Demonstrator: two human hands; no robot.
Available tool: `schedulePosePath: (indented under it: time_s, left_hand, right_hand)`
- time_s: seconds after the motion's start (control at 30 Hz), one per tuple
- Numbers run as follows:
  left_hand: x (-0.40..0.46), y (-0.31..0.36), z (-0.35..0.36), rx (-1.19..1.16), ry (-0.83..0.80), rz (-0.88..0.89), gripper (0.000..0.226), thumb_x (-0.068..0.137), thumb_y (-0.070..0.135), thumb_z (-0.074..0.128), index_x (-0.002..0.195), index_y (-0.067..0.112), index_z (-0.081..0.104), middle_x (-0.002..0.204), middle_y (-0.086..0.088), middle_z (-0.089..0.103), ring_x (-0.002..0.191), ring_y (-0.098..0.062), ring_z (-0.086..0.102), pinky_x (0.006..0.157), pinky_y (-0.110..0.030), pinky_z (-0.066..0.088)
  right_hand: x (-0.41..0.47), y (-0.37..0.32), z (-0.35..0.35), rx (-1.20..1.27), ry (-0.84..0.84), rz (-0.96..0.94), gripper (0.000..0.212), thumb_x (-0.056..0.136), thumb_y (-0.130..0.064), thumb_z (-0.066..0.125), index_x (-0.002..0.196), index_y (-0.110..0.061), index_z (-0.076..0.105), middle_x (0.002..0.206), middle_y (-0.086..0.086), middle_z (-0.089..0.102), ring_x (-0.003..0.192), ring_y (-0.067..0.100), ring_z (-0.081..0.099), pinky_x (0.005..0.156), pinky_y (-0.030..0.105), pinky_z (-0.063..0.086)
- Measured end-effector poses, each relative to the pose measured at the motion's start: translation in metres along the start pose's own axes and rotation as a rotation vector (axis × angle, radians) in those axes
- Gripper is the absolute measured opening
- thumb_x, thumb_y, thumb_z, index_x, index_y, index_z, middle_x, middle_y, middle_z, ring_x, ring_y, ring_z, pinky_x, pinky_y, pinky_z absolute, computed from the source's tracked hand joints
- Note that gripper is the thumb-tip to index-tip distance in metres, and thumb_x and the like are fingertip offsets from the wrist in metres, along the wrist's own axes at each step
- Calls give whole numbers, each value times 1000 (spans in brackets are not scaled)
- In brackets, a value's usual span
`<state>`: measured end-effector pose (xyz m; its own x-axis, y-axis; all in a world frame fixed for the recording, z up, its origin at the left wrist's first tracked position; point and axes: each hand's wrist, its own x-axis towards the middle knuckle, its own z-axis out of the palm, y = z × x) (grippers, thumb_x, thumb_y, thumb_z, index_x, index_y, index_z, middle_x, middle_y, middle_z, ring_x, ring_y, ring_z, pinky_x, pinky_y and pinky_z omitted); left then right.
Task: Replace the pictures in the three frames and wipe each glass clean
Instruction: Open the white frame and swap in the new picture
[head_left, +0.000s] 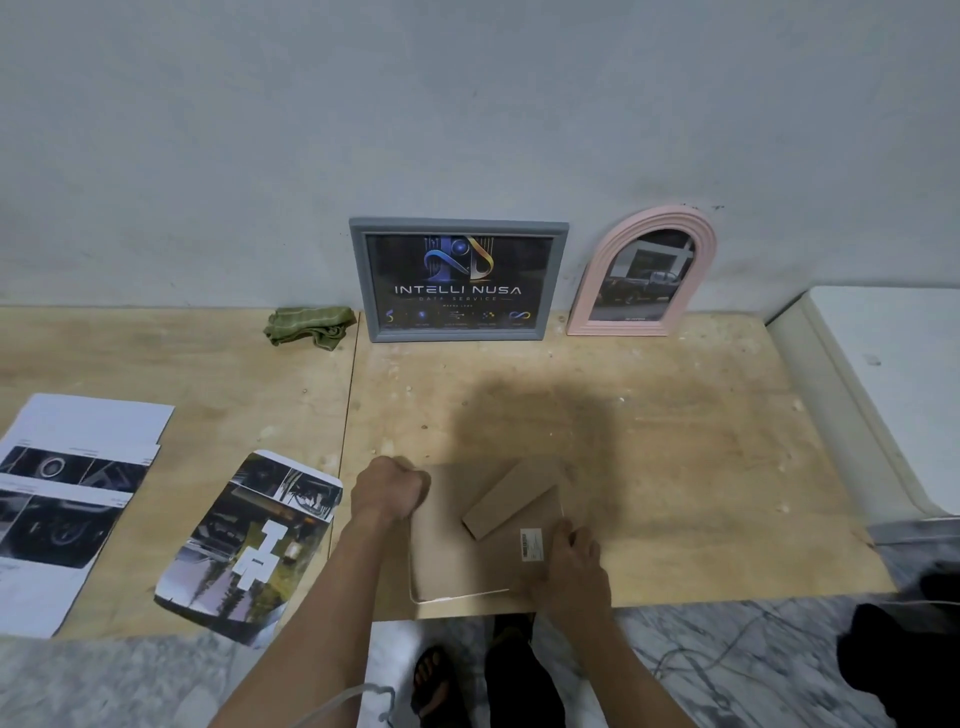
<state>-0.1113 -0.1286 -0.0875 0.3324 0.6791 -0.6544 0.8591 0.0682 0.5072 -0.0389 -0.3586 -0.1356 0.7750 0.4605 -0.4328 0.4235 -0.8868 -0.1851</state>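
Third frame (467, 540) laid face down at near table (675, 441) edge, brown fibreboard back up, folding stand (511, 499) and white label (531, 544) visible. Left hand (389, 491) curled into fist at frame's left edge; grip on anything not discernible. Right hand (574, 561) pressed at lower right corner, fingers bent; hold cannot be told. Step judged: backing being opened or closed. Next: tabs worked, back lifted. Printed pictures (249, 540) lying left, glossy paper. Further back: crumpled green cloth (309, 325), grey rectangular frame (460, 280), pink arched frame (644, 273) leant on wall.
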Motion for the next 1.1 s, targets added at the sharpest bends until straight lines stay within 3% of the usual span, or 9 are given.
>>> schedulePosePath:
  time_s: [0.2,0.37,0.43,0.53,0.6,0.67,0.73,0.87,1.1]
  left_hand:
    - [7,-28,4,-317,-2,27,20,73,4,62,79,17,75,78,-2,74,81,-31,69,76,-33,52]
    - [-2,-36,-4,-575,-23,52,22,88,-14,57,90,1,73,79,-12,70,71,-22,61,64,-25,52]
    - [-5,-34,-12,-627,-12,46,20,89,-13,57,95,-1,72,82,-12,70,71,-22,62,61,-22,53]
    - [-1,-32,-18,-661,2,41,18,89,-10,63,103,-2,71,94,-15,71,85,-24,64,81,-31,53]
    - [-4,-24,-16,-658,-8,66,20,88,-9,65,105,-1,70,95,-13,69,88,-23,62,86,-30,52]
    - [-12,-12,-8,-632,-39,126,16,88,-8,65,99,3,70,84,-8,68,81,-22,60,75,-25,53]
    - [-24,2,6,-576,-80,208,18,88,-7,65,97,7,72,78,-5,68,79,-22,61,72,-27,52]
    - [-47,33,46,-371,-278,308,54,89,-16,55,128,21,60,80,-4,60,61,-7,59,53,-17,47]
    - [-57,72,137,-79,-287,305,63,74,-10,57,131,18,60,79,-2,62,72,-22,62,68,-39,57]
  right_hand:
    - [-3,3,-1,51,-48,9,104,70,-58,70,145,-10,17,130,8,35,116,27,39,86,37,48]
    - [-8,1,-5,120,-3,-4,105,67,-52,73,147,-18,14,136,5,27,120,28,34,96,39,42]
    - [-8,1,-9,273,1,-6,99,68,-38,73,148,-23,18,135,2,29,120,26,34,100,40,38]
    - [-7,4,-26,699,37,23,73,72,-33,71,139,-25,43,126,-3,50,114,18,50,95,39,47]
    - [-10,10,-43,851,103,43,40,86,-26,63,126,-23,58,115,-3,62,102,14,60,84,34,52]
    - [-10,23,-59,830,207,94,27,94,-14,54,118,-17,65,111,0,67,97,14,62,81,31,51]
    - [-10,43,-71,778,261,177,28,93,-11,51,117,-13,67,113,5,68,101,21,62,83,35,49]
    - [-5,94,-93,711,282,294,32,89,-5,54,115,-14,69,107,11,71,96,29,64,76,35,49]
    - [10,181,-118,637,282,346,31,92,-7,51,114,-18,70,97,11,73,74,22,59,63,28,42]
